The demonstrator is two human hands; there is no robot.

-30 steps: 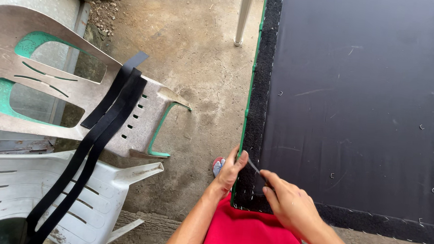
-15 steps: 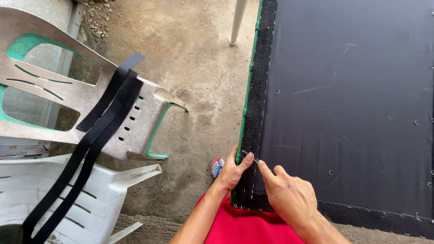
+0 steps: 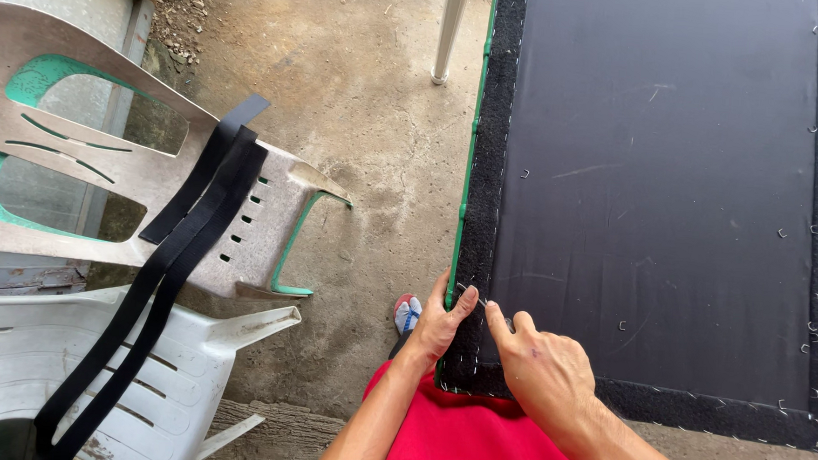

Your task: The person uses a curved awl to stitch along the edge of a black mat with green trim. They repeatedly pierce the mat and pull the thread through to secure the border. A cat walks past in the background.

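A large black fabric-covered panel (image 3: pixel 653 196) lies flat, with a fuzzy black border stapled around its edge and a green rim on its left side. My left hand (image 3: pixel 436 329) grips the near-left corner of the border, thumb on top. Beside it my right hand (image 3: pixel 542 368) rests on the border, its index finger stretched toward a small metal staple at the seam. Red cloth (image 3: pixel 482 444) over my lap sits under the panel's near edge.
A worn grey-and-green plastic chair (image 3: pixel 104 177) and a white plastic chair (image 3: pixel 66 371) stand at the left, with long black straps (image 3: pixel 174 255) draped over both. A white chair leg (image 3: pixel 449 31) stands on the concrete floor. A sandalled foot (image 3: pixel 407 312) shows beside the panel.
My right hand has slid right and flattened on the border, index finger now pointing at the seam. My left hand stays on the corner. The view has shifted slightly.
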